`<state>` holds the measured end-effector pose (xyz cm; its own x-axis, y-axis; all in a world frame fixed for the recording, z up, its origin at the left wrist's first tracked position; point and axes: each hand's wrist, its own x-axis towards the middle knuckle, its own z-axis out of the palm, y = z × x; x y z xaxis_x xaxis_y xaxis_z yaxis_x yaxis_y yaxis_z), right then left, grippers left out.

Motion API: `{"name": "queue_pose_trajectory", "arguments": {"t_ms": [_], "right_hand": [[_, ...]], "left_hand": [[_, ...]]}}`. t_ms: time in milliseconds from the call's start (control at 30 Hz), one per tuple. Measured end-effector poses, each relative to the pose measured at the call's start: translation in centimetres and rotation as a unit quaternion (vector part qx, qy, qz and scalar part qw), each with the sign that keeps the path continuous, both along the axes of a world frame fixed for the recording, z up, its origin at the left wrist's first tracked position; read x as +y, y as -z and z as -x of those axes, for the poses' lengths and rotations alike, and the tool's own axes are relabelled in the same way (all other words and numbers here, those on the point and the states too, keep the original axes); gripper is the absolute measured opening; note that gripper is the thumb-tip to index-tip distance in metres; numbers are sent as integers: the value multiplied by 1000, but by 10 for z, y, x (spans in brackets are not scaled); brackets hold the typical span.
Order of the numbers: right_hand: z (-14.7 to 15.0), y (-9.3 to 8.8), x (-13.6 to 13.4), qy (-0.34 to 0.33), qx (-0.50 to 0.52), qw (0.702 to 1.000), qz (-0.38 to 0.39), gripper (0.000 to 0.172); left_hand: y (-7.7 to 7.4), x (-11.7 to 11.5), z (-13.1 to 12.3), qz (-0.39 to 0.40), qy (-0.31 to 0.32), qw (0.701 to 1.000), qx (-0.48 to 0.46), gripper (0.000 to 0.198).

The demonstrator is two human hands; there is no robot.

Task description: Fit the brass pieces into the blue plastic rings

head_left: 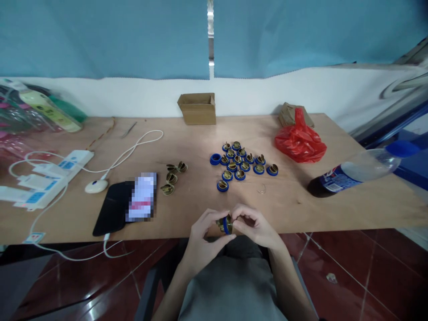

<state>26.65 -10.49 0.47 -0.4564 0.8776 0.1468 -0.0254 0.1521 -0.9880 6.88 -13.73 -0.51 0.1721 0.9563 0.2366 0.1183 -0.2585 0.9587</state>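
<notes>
My left hand (205, 236) grips a brass-coloured metal piece with a blue ring (227, 224) around it, near the table's front edge. Thumb and fingers of my right hand (252, 226) pinch the same piece from the right side. Farther back on the wooden table, several similar brass pieces in blue rings (237, 159) form a loose cluster. An empty-looking blue ring (216, 159) lies at the cluster's left. Several brass pieces without blue rings (171, 178) lie left of centre. A thin bent wire (262, 190) is right of the cluster.
A phone (142, 196) overlaps a black device (113, 208) at left, beside a power strip (56, 178) with white cables. Behind stands an open cardboard box (198, 109). On the right are a red plastic bag (300, 141) and a cola bottle (351, 174) lying tilted.
</notes>
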Motion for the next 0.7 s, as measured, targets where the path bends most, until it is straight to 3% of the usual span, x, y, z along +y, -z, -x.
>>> {"name": "queue_pose_trajectory", "arguments": {"t_ms": [200, 400, 567, 700], "right_hand": [[-8, -6, 1, -17, -23, 999, -39, 18], [-12, -32, 3, -55, -146, 983, -92, 11], [-6, -50, 0, -53, -270, 944, -182, 18], [5, -53, 1, -8, -311, 887, -340, 22]], "left_hand": [[-3, -2, -4, 22, 13, 999, -47, 46], [-1, -2, -10, -9, -3, 995, -100, 38], [2, -3, -6, -59, -41, 997, -40, 39], [4, -3, -3, -115, -98, 988, 41, 51]]}}
